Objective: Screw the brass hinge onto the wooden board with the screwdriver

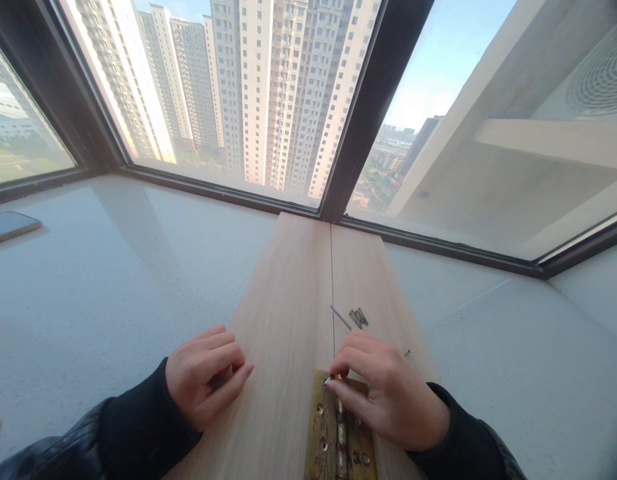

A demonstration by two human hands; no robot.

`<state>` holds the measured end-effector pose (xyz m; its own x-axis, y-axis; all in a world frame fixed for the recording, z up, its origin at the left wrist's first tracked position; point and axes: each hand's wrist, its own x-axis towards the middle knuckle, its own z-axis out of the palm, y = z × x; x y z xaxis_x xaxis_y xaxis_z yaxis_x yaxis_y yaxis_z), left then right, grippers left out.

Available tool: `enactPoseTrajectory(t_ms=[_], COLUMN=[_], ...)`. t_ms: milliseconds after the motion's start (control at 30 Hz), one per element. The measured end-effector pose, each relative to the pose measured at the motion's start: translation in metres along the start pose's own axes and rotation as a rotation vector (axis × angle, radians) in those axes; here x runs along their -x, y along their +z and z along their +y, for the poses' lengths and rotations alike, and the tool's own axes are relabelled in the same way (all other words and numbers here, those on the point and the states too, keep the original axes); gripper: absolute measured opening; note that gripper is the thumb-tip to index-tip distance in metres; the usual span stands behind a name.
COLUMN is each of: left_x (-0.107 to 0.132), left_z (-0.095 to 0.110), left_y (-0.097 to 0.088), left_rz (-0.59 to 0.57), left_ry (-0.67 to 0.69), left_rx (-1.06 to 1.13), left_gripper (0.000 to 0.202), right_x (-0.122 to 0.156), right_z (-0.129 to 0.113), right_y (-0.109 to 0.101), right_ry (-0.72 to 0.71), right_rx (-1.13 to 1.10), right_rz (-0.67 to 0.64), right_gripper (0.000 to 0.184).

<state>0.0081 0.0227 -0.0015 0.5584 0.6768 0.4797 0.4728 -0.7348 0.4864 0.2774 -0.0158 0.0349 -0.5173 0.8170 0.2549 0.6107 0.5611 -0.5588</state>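
Head view: right hand (388,397) pinches a screw (330,381) at the top edge of the brass hinge (338,440), which straddles the seam between two boards (288,300). Left hand (204,380) rests curled on the left board. Loose nails (357,317) lie just beyond.

No text, label, brand, number or sign can be read anywhere in view. The brass hinge (340,433) under the right hand (388,393) shows only screw holes and tarnish, and the phone (11,225) lying far off beyond the left hand (204,380) shows a blank face.
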Motion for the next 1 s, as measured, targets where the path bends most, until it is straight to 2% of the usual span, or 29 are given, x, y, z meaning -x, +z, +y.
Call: enactPoseTrajectory(t_ms=[233,333,467,567,733,867,1000], left_x=[0.000,0.000,0.001,0.001,0.000,0.000,0.000], left_z=[0.001,0.001,0.000,0.000,0.000,0.001,0.000], left_y=[-0.001,-0.001,-0.001,-0.001,0.000,-0.001,-0.001], left_rz=[-0.004,-0.007,-0.008,-0.005,-0.004,-0.011,-0.003], left_ry=[0.001,0.003,-0.002,-0.002,-0.007,0.003,-0.001], left_rx=[-0.002,-0.003,0.002,0.002,0.002,-0.015,-0.013], left_gripper=[0.022,0.022,0.022,0.022,0.022,0.023,0.023], right_x=[-0.001,-0.001,0.008,0.018,0.024,0.021,0.020], right_z=[-0.004,-0.004,0.003,0.013,0.018,0.014,0.016], right_y=[0.002,-0.006,-0.032,-0.049,-0.052,-0.047,-0.053], right_ry=[0.044,0.094,0.262,0.430,0.562,0.584,0.553], right_rx=[0.061,0.109,0.218,0.309,0.349,0.331,0.209], right_rz=[-0.047,-0.063,-0.086,-0.141,-0.247,-0.217,-0.091], right_gripper=[0.020,0.021,0.026,0.020,0.012,0.006,0.010])
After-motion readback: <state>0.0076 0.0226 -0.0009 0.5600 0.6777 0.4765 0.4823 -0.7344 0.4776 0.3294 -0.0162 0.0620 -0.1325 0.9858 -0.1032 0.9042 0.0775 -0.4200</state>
